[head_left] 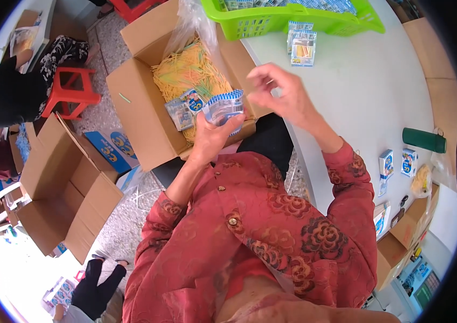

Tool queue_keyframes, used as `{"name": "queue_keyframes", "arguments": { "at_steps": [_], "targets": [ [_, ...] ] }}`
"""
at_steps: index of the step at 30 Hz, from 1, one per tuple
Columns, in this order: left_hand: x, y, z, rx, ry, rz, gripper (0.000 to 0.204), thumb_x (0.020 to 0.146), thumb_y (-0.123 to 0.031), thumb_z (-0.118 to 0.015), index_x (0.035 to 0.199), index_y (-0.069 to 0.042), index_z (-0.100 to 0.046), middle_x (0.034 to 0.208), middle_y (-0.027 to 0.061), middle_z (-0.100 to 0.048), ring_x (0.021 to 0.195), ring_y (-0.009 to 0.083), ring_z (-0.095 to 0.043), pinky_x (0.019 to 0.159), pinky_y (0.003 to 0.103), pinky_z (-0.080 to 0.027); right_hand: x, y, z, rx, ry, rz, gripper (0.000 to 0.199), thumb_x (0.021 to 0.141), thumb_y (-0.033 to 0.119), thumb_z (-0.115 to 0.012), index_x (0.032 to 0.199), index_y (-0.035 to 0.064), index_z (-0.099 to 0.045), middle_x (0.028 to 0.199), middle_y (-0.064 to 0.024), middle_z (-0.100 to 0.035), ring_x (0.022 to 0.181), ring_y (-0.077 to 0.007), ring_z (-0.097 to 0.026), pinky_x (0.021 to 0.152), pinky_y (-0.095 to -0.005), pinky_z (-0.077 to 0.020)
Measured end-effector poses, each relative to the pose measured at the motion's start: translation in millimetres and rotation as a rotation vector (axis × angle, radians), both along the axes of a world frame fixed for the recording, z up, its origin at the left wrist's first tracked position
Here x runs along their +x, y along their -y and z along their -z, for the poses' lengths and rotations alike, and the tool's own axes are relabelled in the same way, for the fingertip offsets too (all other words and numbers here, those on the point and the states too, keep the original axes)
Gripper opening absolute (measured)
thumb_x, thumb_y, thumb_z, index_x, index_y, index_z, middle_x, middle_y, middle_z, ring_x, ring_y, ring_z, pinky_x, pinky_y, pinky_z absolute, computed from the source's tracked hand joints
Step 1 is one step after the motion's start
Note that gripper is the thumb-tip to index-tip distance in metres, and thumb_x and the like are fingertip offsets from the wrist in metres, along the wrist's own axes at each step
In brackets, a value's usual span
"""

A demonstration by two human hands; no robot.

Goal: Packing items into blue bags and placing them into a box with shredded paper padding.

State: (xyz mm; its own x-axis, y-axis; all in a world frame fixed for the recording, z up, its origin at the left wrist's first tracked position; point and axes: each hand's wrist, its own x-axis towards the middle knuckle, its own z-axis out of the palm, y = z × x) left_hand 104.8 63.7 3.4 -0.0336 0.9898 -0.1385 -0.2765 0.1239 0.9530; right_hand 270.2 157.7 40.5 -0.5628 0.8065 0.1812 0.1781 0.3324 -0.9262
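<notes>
**Packets fanned in the left hand above an open carton**

Packets [224, 107], small, flat and edged in blue and white stripes, sit fanned in the left hand [212, 134], whose fingers are wrapped round their lower ends. They are held up over the near edge of the cardboard box [147, 124], just in front of the person's chest. The right hand [282, 91] hovers just beside them, over the table's edge, fingers loosely curled with thumb and fingertips pinched close; whether anything is caught between them cannot be told.

Inside the box, a clear plastic liner [190, 21] holds a heap of thin yellow sticks [190, 70], and two more flat packets [185, 107] lie on top of the heap, close to the left hand.

On the white table [357, 91] to the right stand two small filled packets [302, 46], just before a green plastic basket [293, 19]. Farther along the table lie a dark green bottle [424, 140] and two more small cartons [398, 161].

To the left, on the floor, stands another open cardboard box [61, 199], with a red stool [69, 91] and a seated person [13, 91] beyond it.
</notes>
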Motion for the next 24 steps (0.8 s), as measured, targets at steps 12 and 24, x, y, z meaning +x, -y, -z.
{"name": "queue_keyframes", "arguments": {
  "at_steps": [12,24],
  "targets": [
    [-10.9,11.7,-1.3,0.028,0.074,-0.028,0.025,0.077,-0.016,-0.067,0.095,-0.001,-0.062,0.082,0.0010,-0.063,0.073,0.0058,-0.053,0.067,0.024,-0.044,-45.2,22.8,-9.5,0.037,0.168,-0.014,0.022,0.068,0.008,-0.072,0.077,0.0017,-0.053,0.061,-0.0015,-0.051,0.052,-0.0071,-0.046,0.047,-0.0227,-0.0379],
    [-35.2,27.9,17.0,0.196,-0.176,-0.191,0.023,0.078,-0.019,-0.064,0.092,-0.001,-0.060,0.073,0.0019,-0.059,0.065,0.0066,-0.049,0.059,0.026,-0.044,-65.6,12.2,2.0,0.061,0.231,-0.105,0.015,0.076,0.004,-0.065,0.074,0.0018,-0.050,0.062,0.0032,-0.045,0.056,-0.0049,-0.039,0.049,-0.0207,-0.0336]
  ]
}}
